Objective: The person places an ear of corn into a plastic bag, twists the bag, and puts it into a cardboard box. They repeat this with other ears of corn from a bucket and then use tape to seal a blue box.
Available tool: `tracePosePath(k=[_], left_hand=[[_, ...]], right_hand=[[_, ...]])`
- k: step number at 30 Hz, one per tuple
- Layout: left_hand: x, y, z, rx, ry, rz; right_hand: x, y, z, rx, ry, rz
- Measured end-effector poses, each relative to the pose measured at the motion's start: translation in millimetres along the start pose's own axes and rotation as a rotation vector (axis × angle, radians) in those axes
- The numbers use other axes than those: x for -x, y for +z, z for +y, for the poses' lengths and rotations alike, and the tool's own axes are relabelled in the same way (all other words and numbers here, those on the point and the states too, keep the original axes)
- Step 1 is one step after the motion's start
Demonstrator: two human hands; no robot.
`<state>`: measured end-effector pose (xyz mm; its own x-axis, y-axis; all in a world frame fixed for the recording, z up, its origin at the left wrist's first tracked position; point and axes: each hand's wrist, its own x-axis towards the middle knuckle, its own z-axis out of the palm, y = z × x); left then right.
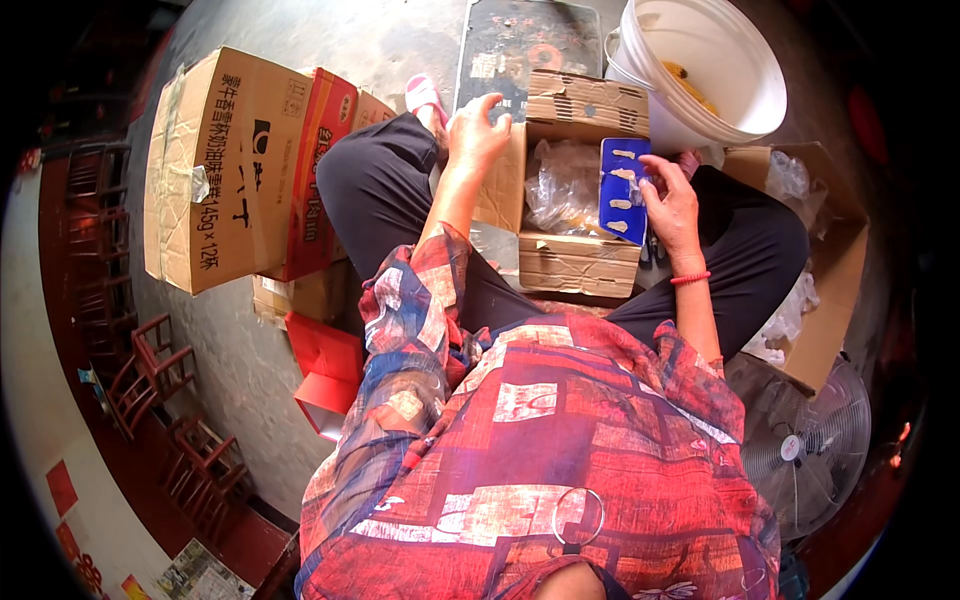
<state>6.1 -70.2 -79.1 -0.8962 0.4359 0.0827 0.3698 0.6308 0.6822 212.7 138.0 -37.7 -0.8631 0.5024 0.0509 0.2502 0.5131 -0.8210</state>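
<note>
An open cardboard box (578,265) stands between my knees, with crumpled clear plastic bags (565,190) inside. Along its right side lies a blue panel (610,215) bearing several pale, elongated pieces in a column; what they are is too small to tell. My right hand (674,205), with a red bracelet at the wrist, is at the panel's right edge. Its thumb and forefinger are bent and apart, and I make out nothing held in them. Above the box's left flap, my left hand (478,138) is raised with fingers spread and nothing in it.
Behind the box on the right is a white bucket (740,110) with yellow corn cobs inside. A dark board (500,50) lies ahead. Stacked cartons (240,170) and a red box (325,375) are left. At right sit a carton of plastic bags (830,310) and a fan (815,450).
</note>
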Motion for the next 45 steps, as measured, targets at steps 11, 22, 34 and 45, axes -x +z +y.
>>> tracePosePath(k=[11,22,34,45], left_hand=[[-9,21,33,0.400,-0.028,-0.136],[-2,15,33,0.298,0.145,-0.489],[26,22,49,-0.152,0.523,-0.265],[28,24,57,-0.194,0.508,-0.344]], right_hand=[[17,23,-34,0.471,-0.315,-0.070],[13,-29,9,-0.318,0.219,0.345],[76,-18,-61,0.461,-0.020,-0.805],[126,1,-27,0.628,-0.073,-0.922]])
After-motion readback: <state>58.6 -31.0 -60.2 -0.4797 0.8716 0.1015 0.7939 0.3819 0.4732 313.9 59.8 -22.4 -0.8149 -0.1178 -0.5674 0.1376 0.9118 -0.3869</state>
